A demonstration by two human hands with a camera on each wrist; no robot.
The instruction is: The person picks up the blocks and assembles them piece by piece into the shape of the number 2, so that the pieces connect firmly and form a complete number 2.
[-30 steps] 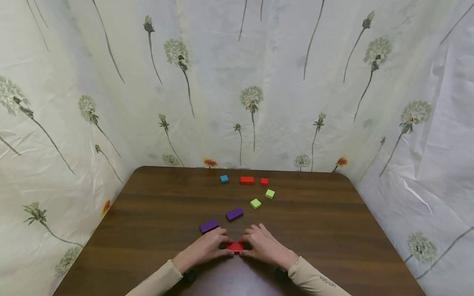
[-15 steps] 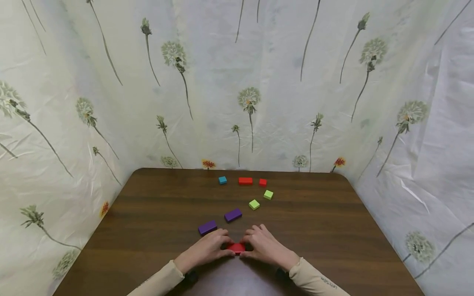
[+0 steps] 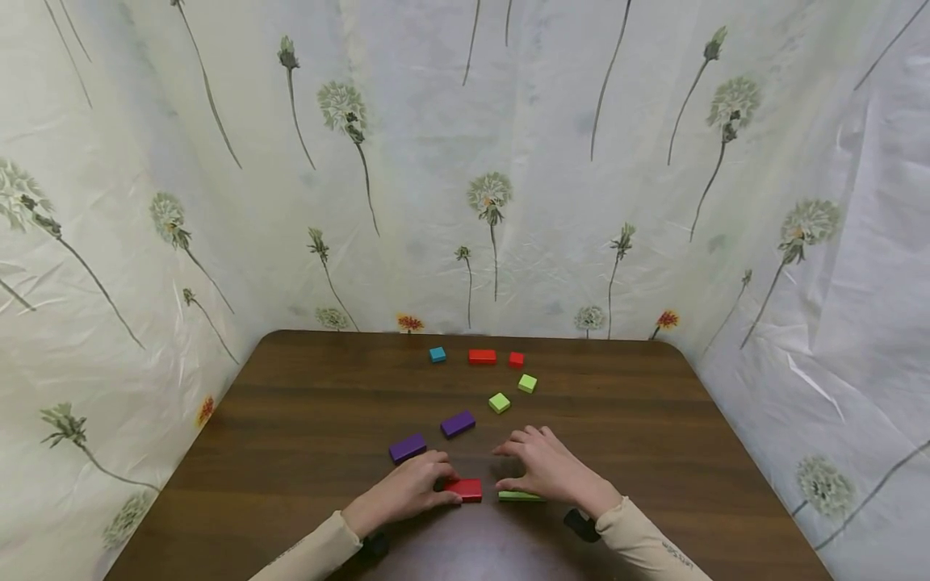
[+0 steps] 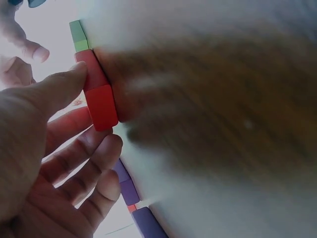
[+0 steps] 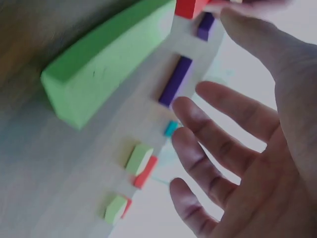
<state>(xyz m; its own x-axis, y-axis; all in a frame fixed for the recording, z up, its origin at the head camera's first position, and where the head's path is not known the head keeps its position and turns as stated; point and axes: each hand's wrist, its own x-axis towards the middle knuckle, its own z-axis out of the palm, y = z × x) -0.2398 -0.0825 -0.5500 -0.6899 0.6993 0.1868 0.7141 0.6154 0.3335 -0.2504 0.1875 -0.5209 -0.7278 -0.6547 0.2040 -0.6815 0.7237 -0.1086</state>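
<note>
A red oblong block lies on the near middle of the wooden table. My left hand holds its left end, thumb on the near side and fingers behind; the left wrist view shows the thumb on the red block. To its right lies a long light-green block, partly covered by my right hand. That hand hovers with fingers apart and grips nothing; in the right wrist view its fingers are off the green block.
Two purple blocks lie just beyond the left hand. Farther back are two small lime blocks, a red oblong block, a small red block and a small blue block. A flower-patterned curtain surrounds the table.
My right hand has let go of the red block's right end and shifted right, spreading its fingers. The long green block now shows below it. The left hand keeps its hold.
</note>
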